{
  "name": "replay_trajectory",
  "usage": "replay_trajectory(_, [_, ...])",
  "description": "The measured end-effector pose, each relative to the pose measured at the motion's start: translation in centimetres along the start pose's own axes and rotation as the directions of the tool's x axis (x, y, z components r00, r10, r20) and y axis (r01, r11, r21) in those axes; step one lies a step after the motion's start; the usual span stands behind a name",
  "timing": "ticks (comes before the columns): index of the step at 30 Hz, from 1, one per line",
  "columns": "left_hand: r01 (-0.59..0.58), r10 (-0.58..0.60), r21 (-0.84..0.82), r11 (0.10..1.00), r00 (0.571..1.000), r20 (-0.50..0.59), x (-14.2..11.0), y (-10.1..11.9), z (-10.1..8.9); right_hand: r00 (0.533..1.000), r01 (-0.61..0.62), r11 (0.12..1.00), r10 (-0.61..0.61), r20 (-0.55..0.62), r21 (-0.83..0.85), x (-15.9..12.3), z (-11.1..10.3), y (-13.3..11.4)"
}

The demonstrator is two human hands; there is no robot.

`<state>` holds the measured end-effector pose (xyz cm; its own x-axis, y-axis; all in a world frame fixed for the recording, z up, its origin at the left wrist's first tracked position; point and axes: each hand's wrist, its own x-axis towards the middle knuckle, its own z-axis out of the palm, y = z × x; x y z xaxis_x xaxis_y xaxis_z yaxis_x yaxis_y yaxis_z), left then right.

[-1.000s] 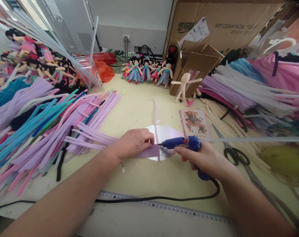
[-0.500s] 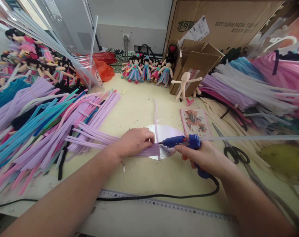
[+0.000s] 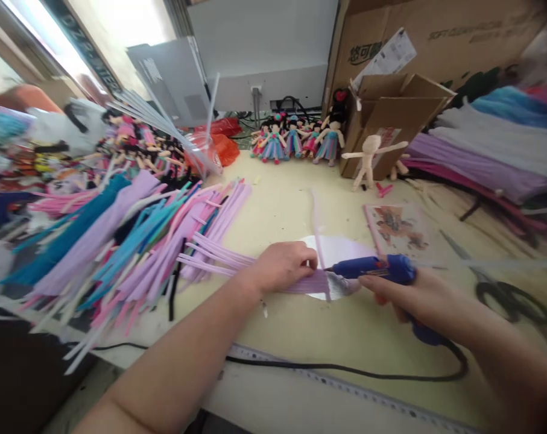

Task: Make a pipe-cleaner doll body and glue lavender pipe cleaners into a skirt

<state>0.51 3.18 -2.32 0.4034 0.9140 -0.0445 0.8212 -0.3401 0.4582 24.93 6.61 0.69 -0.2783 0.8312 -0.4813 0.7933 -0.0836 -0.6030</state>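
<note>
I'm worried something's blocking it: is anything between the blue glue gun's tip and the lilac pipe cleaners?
Nothing visible. The tip of the blue glue gun is right at the lilac pipe cleaners; the left fingers rest on them, left of the tip, not between.

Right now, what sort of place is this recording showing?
Probably a craft workspace: a blue glue gun in the right hand, heaped fuzzy stems, and dressed dolls toward the back.

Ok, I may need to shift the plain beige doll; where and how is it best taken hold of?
I'd take the beige doll by its torso, from the near side: both arms stretch out sideways, leaving the middle exposed, and the small carton stands behind it.
</note>
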Motion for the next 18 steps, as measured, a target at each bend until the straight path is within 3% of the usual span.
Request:
replay_trajectory(10, [0.009,-0.010,0.030,1.000,1.000,0.026,-0.1,0.2,-0.6,0.997,0.081,0.994,-0.079,-0.024,0.079,1.2,-0.1,1.0])
replay_trajectory(13, [0.095,-0.094,0.009,0.995,0.992,-0.086,-0.7,-1.0,-3.2,0.992,0.120,0.980,-0.114,-0.052,0.156,0.8,-0.4,0.7])
replay_trajectory(15, [0.213,-0.203,0.033,0.976,0.960,-0.192,-1.1,-2.9,-5.9,0.990,0.138,0.974,-0.130,-0.055,0.178,0.6,-0.6,0.5])
replay_trajectory(18, [0.496,-0.429,0.173,0.851,0.846,-0.318,-1.7,-6.7,-9.7,0.990,0.143,0.970,-0.137,-0.043,0.197,0.5,-0.9,0.3])
